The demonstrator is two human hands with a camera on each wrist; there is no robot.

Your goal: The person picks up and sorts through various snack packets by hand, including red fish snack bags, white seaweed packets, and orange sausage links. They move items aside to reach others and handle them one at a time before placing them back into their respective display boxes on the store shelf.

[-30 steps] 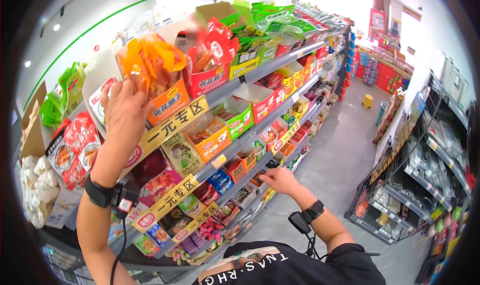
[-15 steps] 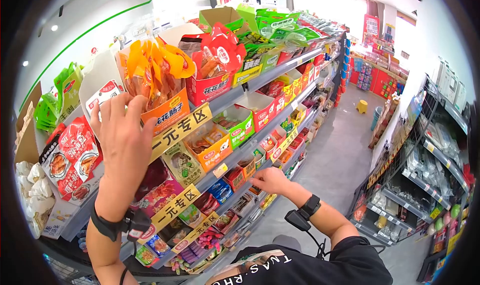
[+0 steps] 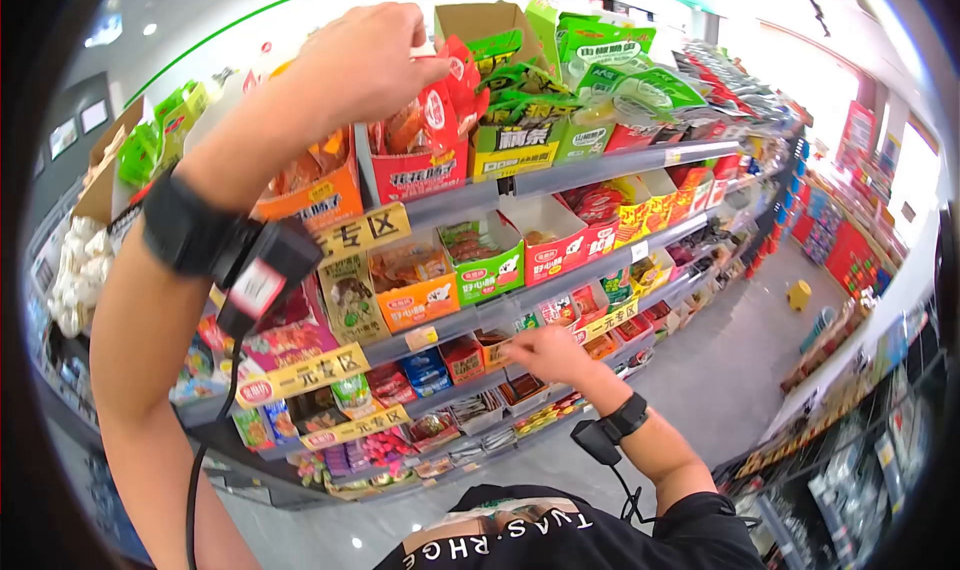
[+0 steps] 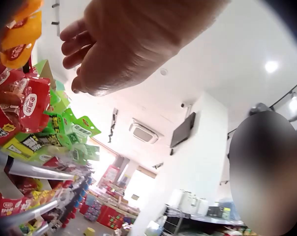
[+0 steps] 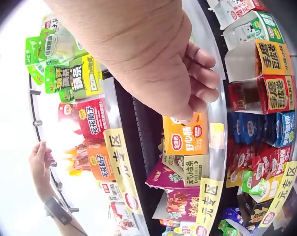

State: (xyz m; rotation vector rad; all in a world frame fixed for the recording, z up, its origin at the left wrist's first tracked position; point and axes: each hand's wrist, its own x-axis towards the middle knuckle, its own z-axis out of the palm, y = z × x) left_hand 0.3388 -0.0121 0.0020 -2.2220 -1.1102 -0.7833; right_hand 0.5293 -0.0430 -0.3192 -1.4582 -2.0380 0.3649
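My left hand [image 3: 370, 65] is raised above the top shelf, beside the red snack packets [image 3: 440, 105] in their red box. In the left wrist view its fingers [image 4: 75, 49] are loosely bent, with nothing between them and a gap to the packets. Behind my left forearm stands the orange box [image 3: 315, 198] of packets, partly hidden. Lower down, my right hand [image 3: 555, 355] hovers in front of the shelves with relaxed fingers. In the right wrist view those fingers [image 5: 201, 73] overlap a shelf edge, above an orange box [image 5: 187, 140], and hold nothing visible.
Green packets [image 3: 610, 65] crowd the top shelf further right. Below are rows of small snack boxes, including a green one [image 3: 480, 260], and yellow label strips [image 3: 300, 375]. A grey floor aisle [image 3: 690, 370] runs along the right, with a dark rack [image 3: 850, 500] and a yellow stool [image 3: 798, 295].
My left hand has left the orange packets, risen and moved right to above the red ones. The head view has swung right. My right hand stays near the lower shelves.
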